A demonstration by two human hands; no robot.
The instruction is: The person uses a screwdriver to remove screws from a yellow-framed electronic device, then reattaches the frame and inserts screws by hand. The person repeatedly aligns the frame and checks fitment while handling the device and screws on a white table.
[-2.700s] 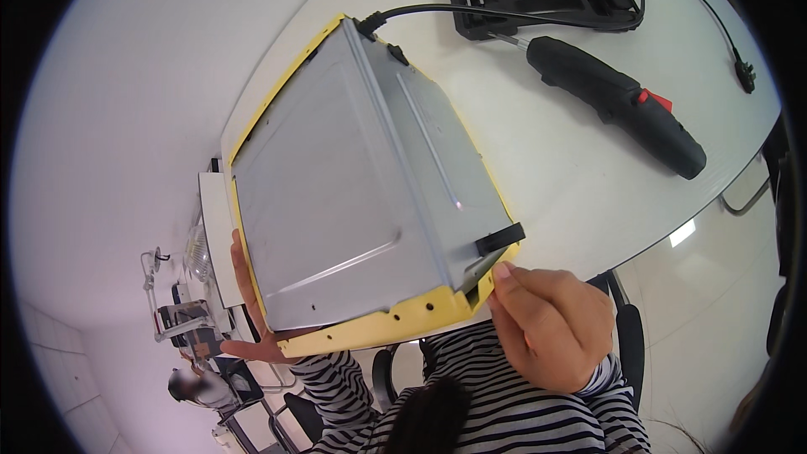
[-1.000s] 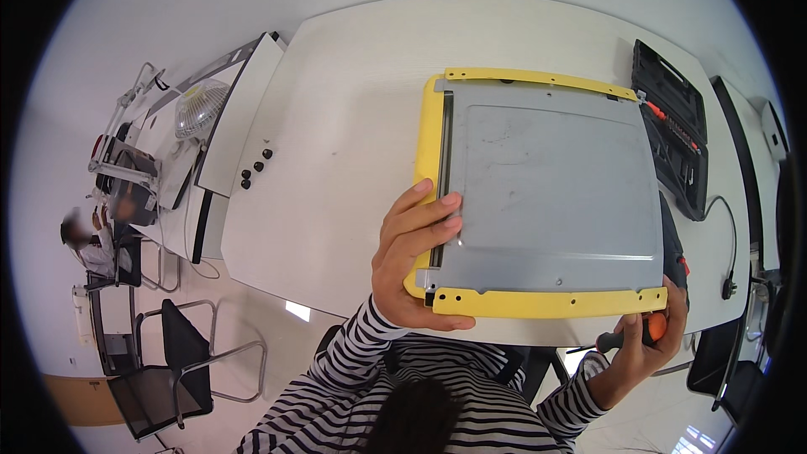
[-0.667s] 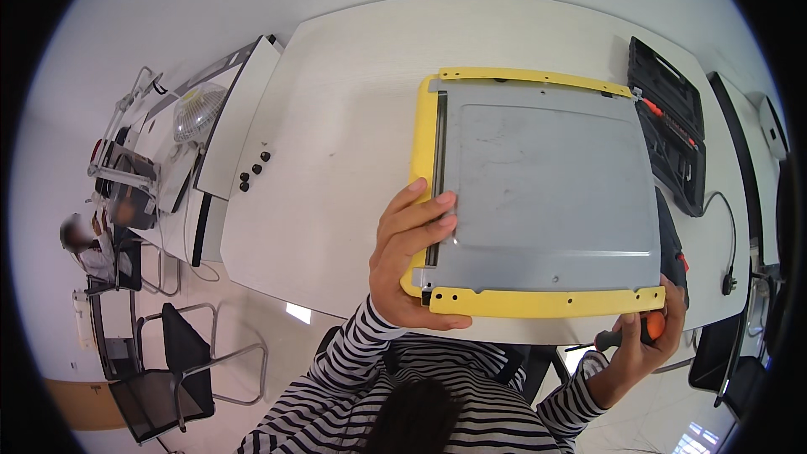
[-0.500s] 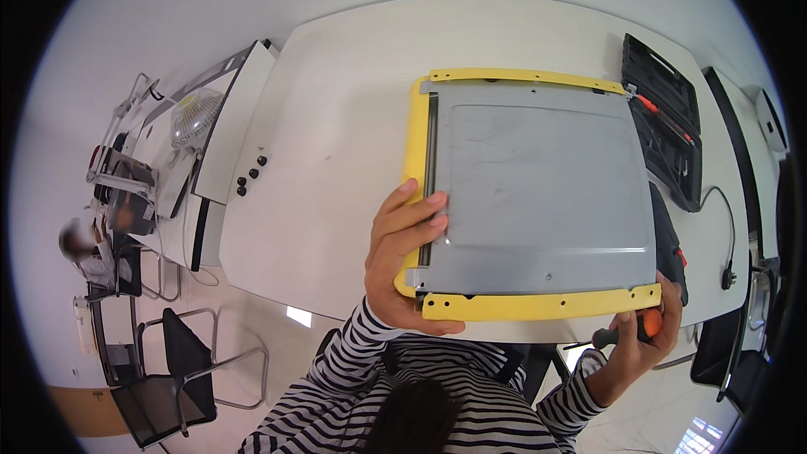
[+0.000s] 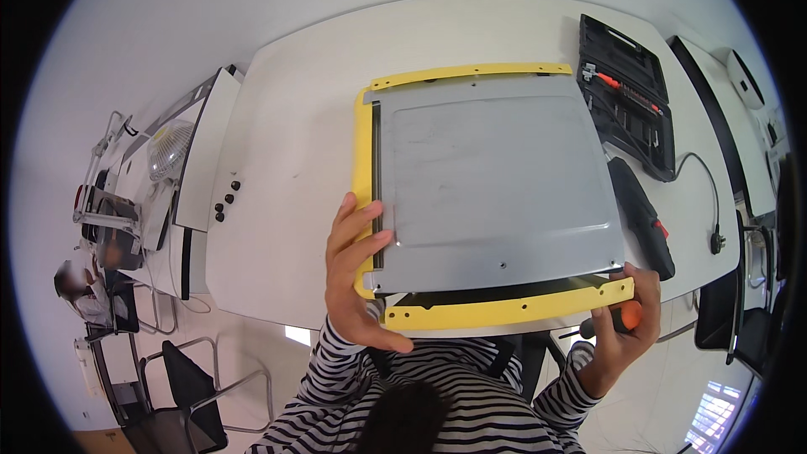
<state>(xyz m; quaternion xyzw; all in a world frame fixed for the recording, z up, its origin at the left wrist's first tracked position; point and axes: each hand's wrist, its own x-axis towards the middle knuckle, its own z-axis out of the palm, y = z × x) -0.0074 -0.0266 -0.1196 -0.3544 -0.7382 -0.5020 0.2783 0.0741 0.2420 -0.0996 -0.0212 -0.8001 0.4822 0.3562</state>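
In front of me is a flat metal casing with a grey panel (image 5: 496,176) and yellow edges. A yellow front strip (image 5: 521,309) with holes stands out from the panel, leaving a dark gap between them. My left hand (image 5: 353,277) grips the near left corner, fingertips over the yellow left edge and thumb stretched below the strip. My right hand (image 5: 629,332) holds a screwdriver (image 5: 624,318) with an orange and black handle against the palm. Its fingers also touch the strip's right end.
An opened black tool case (image 5: 626,92) and a black power tool (image 5: 640,223) with a cord lie to the right. Several small black knobs (image 5: 229,199) sit at the left of the white table (image 5: 286,160). Beyond are a desk fan (image 5: 170,151), chairs and a seated person (image 5: 88,294).
The yellow front strip has come away from the grey panel, opening a dark gap. The whole view has shifted, so the casing appears farther left. Both hands keep their hold.
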